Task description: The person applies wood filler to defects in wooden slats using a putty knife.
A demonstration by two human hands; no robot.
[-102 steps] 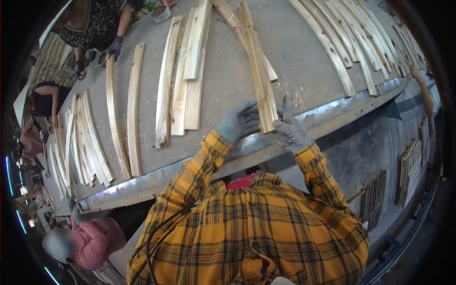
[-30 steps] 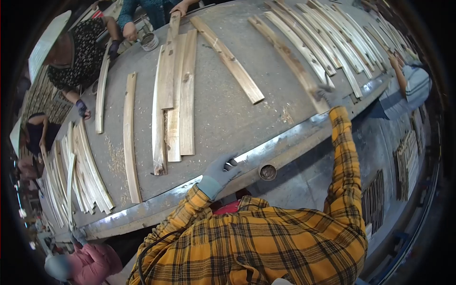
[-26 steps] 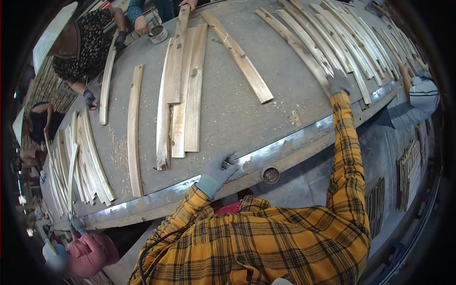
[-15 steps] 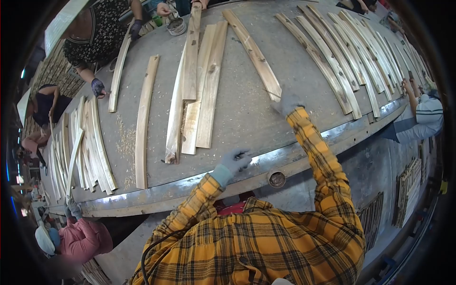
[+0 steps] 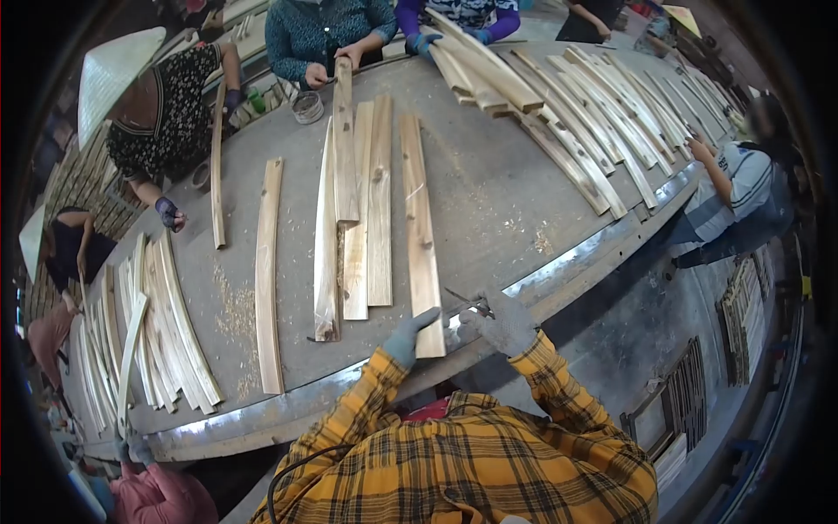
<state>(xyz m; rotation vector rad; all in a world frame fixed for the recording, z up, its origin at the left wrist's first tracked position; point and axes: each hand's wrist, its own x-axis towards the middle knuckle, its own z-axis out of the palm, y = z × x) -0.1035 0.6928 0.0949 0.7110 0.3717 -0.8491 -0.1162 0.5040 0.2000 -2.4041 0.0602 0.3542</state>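
Gripping the near end of a wooden slat point(image 5: 421, 227) at its left edge, a worker's gloved left hand point(image 5: 414, 339) is closing narrowly on the wood, while the gloved right hand point(image 5: 499, 327) is holding a thin, dark, pointed tool point(image 5: 471, 303) just beside it. The slat is lying lengthwise on a long grey table point(image 5: 484, 188), its near end reaching over the shiny metal edge point(image 5: 572, 259). To its left, a knotty board point(image 5: 345, 148) is resting on other boards, its far end being held by a person in teal point(image 5: 292, 39) near a small can point(image 5: 307, 107). Across the table, a person with purple sleeves point(image 5: 408, 16) is handling a bundle of boards point(image 5: 484, 74). Wood shavings point(image 5: 543, 237) are dotting the surface at right.
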